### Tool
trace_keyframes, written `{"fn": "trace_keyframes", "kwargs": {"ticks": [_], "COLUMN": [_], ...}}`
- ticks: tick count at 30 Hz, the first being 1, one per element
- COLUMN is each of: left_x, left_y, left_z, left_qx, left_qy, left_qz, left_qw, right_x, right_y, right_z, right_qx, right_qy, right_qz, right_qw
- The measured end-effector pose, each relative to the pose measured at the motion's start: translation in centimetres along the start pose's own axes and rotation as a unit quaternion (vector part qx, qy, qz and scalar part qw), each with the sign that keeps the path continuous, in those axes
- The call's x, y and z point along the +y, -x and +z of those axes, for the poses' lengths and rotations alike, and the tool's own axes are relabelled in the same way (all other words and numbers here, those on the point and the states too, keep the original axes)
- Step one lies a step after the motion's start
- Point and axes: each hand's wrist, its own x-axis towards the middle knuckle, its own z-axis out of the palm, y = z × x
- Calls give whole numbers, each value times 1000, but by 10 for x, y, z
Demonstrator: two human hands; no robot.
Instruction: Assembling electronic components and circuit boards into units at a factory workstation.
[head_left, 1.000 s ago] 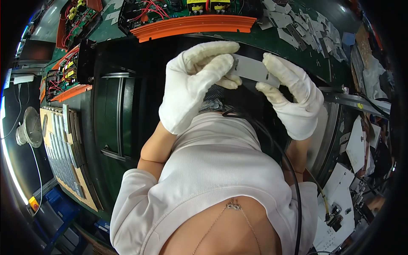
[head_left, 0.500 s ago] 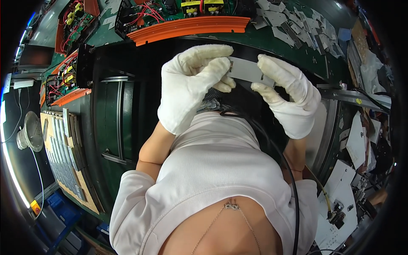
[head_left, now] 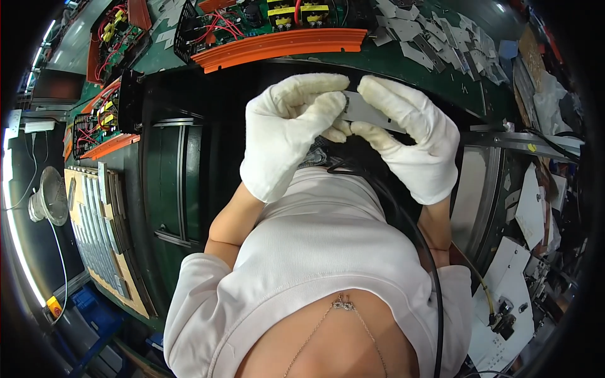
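Observation:
Both my hands wear white gloves with yellowed fingers, raised in front of my body. My left hand is closed, thumb against curled fingers, on the left end of a flat light-grey plate. Small dark marks show near the plate's ends. My right hand curves around the plate's right part, fingers above and thumb below with a gap between them. Whether its fingertips touch the plate's edges I cannot tell. The gloves hide parts of the plate.
An orange-edged chassis with circuit boards stands on the bench beyond my hands. Loose grey plates lie at the far right. At left are more chassis and a board with rows of metal strips. A black cable hangs over my body.
My right hand has moved left along the plate, bringing its fingertips close to my left hand. The plate and my left hand have shifted only slightly.

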Motion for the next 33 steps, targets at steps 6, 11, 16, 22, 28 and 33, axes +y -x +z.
{"fn": "trace_keyframes", "kwargs": {"ticks": [6, 11, 16, 22, 28, 33], "left_x": [0, -1, -4, -6, -2, -16], "left_y": [-1, -4, -4, -7, -8, -19], "left_z": [-4, -8, -11, -9, -6, 11], "left_qx": [-17, -38, -36, -17, -2, -23], "left_qy": [14, 45, 41, 25, 2, -72], "left_qz": [-18, -42, -56, -56, -36, -55], "left_qw": [1000, 997, 997, 998, 999, 996], "right_x": [8, 13, 10, 16, 12, 27], "right_y": [3, 5, 4, 8, 2, 30], "right_z": [0, 3, 2, -10, -8, -15], "right_qx": [6, 17, 21, -19, -58, 18], "right_qy": [14, 22, -13, -254, -277, -334], "right_qz": [-68, -101, -40, 325, 420, 355], "right_qw": [998, 995, 999, 911, 862, 873]}}
